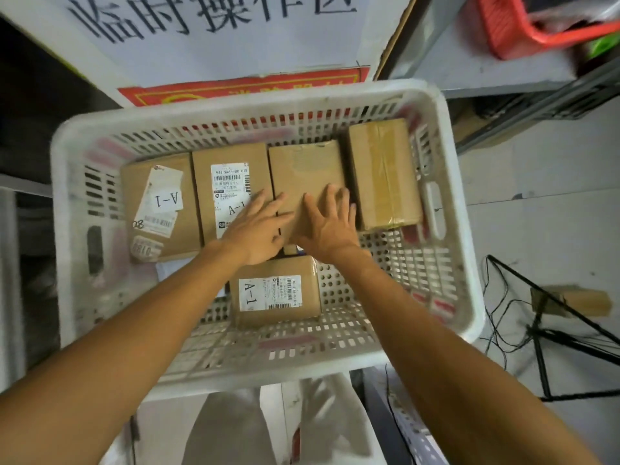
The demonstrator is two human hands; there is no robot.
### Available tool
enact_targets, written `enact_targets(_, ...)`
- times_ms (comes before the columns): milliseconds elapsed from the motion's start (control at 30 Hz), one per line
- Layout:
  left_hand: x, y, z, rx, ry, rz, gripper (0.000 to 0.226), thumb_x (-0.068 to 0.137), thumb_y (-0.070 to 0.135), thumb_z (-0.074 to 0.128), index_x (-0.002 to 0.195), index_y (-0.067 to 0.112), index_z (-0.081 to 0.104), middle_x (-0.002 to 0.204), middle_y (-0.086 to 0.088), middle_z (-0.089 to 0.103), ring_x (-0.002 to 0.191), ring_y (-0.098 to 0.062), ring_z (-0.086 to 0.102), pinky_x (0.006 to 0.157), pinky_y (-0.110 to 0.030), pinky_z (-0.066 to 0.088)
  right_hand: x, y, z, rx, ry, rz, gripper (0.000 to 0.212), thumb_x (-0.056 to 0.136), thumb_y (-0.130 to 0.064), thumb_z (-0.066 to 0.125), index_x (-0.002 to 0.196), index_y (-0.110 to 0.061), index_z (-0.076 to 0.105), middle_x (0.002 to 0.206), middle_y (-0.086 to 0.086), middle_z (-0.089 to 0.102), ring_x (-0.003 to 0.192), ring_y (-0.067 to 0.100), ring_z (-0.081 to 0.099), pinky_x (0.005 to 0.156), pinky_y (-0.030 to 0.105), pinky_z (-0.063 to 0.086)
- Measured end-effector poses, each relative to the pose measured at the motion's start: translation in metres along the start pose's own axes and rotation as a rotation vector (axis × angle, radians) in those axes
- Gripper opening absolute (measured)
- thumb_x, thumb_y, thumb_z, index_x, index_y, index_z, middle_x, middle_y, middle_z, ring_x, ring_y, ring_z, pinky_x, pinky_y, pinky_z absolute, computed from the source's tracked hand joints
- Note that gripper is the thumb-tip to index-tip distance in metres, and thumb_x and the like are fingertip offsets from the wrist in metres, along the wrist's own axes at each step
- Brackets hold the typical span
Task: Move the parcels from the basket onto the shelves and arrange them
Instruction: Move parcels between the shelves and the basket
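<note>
A white slotted plastic basket (pixel 453 209) holds several brown cardboard parcels. Along its far side lie an A-1 labelled parcel (pixel 157 209) at the left, a second labelled parcel (pixel 228 182), a plain parcel (pixel 305 169) and a taped parcel (pixel 382 176) at the right. A smaller A-1 parcel (pixel 278 293) lies nearer me. My left hand (pixel 258 226) lies flat with straight fingers over the seam between the second labelled parcel and the plain one. Beside it, my right hand (pixel 330 223) rests with spread fingers on the plain parcel.
A white sign with black characters (pixel 208 35) and a red banner (pixel 241 88) stand behind the basket. A red basket (pixel 513 31) sits on a grey shelf at the upper right. Black cables and a stand (pixel 543 333) and a loose brown box (pixel 580 300) lie on the floor at the right.
</note>
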State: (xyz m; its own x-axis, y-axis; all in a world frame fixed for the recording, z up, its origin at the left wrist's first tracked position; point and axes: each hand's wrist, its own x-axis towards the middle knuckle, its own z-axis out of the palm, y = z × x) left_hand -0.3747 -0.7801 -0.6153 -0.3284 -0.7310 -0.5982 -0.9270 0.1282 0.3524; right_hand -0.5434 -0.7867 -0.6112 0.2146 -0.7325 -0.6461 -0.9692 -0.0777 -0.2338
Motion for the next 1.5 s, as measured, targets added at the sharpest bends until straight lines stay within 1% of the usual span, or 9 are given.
enact_targets(100, -0.017, 0.006, -0.005, -0.161, -0.019, -0.02, 0.056, 0.098, 0.025, 0.048, 0.149, 0.033, 0.027, 0.162, 0.003, 0.0, 0.148, -0.02, -0.007, 0.119, -0.045, 0.004, -0.019, -0.004, -0.006, 0.083, 0.068, -0.025, 0.061, 0.094, -0.048, 0.051, 0.149, -0.029, 0.034, 0.164, 0.006, 0.0, 0.146, 0.042, -0.019, 0.117, 0.055, -0.009)
enact_targets(167, -0.035, 0.004, -0.01, -0.179, -0.035, -0.013, 0.057, 0.098, 0.025, 0.048, 0.15, 0.03, 0.026, 0.162, 0.0, 0.003, 0.148, -0.02, -0.002, 0.12, -0.042, 0.006, -0.038, -0.01, -0.008, 0.204, 0.063, -0.002, 0.057, 0.095, -0.045, 0.05, 0.147, -0.026, 0.037, 0.162, 0.003, 0.015, 0.149, 0.037, -0.007, 0.12, 0.052, -0.003)
enact_targets(267, -0.066, -0.007, -0.023, -0.208, -0.041, -0.016, 0.057, 0.098, 0.023, 0.049, 0.15, 0.027, 0.027, 0.161, -0.001, 0.007, 0.148, -0.02, 0.004, 0.118, -0.036, 0.008, -0.067, -0.022, -0.021, 0.407, 0.031, 0.036, 0.062, 0.097, -0.044, 0.051, 0.15, -0.018, 0.032, 0.155, 0.007, 0.034, 0.145, 0.032, 0.025, 0.118, 0.049, 0.023)
enact_targets(567, -0.172, -0.052, -0.102, -0.237, 0.127, -0.081, 0.059, 0.097, 0.025, 0.052, 0.15, 0.027, 0.027, 0.154, -0.005, 0.032, 0.136, -0.024, 0.038, 0.111, -0.039, 0.034, -0.129, -0.101, -0.082, 0.393, 0.071, -0.103, 0.085, 0.088, -0.052, 0.064, 0.155, -0.024, 0.019, 0.162, 0.007, 0.017, 0.145, 0.033, 0.024, 0.115, 0.048, 0.027)
enact_targets(800, -0.281, -0.072, -0.145, -0.268, 0.393, -0.213, 0.062, 0.094, 0.023, 0.057, 0.149, 0.027, 0.029, 0.153, -0.001, 0.034, 0.132, -0.02, 0.042, 0.104, -0.025, 0.034, -0.136, -0.186, -0.141, 0.189, 0.052, -0.462, 0.087, 0.084, -0.05, 0.069, 0.153, -0.02, 0.025, 0.159, 0.007, 0.025, 0.144, 0.03, 0.027, 0.116, 0.047, 0.027)
enact_targets(967, -0.37, -0.077, -0.148, -0.355, 0.525, -0.443, 0.064, 0.096, 0.029, 0.055, 0.151, 0.031, 0.022, 0.156, 0.002, 0.027, 0.137, -0.02, 0.037, 0.106, -0.032, 0.036, -0.155, -0.256, -0.162, 0.153, -0.006, -0.706, 0.08, 0.085, -0.046, 0.069, 0.151, -0.019, 0.032, 0.155, 0.01, 0.033, 0.139, 0.032, 0.036, 0.113, 0.042, 0.034)
enact_targets(1200, -0.528, -0.06, -0.116, -0.458, 0.793, -0.722, 0.067, 0.093, 0.021, 0.06, 0.15, 0.027, 0.025, 0.154, 0.001, 0.03, 0.136, -0.016, 0.036, 0.109, -0.022, 0.028, -0.224, -0.369, -0.161, 0.026, -0.143, -1.073, 0.097, 0.083, -0.046, 0.072, 0.156, -0.024, 0.013, 0.159, 0.007, 0.024, 0.145, 0.026, 0.026, 0.114, 0.037, 0.026)
enact_targets(1333, -0.618, -0.042, -0.091, -0.441, 0.934, -0.885, 0.065, 0.092, 0.018, 0.062, 0.148, 0.024, 0.03, 0.149, -0.003, 0.04, 0.127, -0.018, 0.047, 0.084, -0.002, 0.032, -0.289, -0.431, -0.14, -0.038, -0.21, -1.287, 0.093, 0.083, -0.048, 0.071, 0.156, -0.024, 0.018, 0.157, 0.004, 0.028, 0.143, 0.024, 0.03, 0.115, 0.038, 0.029)
enact_targets(1500, -0.726, -0.011, -0.061, -0.387, 1.061, -1.089, 0.065, 0.092, 0.023, 0.062, 0.148, 0.031, 0.029, 0.142, -0.004, 0.047, 0.115, -0.019, 0.055, 0.09, -0.023, 0.037, -0.382, -0.499, -0.108, -0.128, -0.237, -1.529, 0.093, 0.082, -0.053, 0.07, 0.155, -0.026, 0.019, 0.159, 0.003, 0.027, 0.143, 0.023, 0.031, 0.113, 0.035, 0.03)
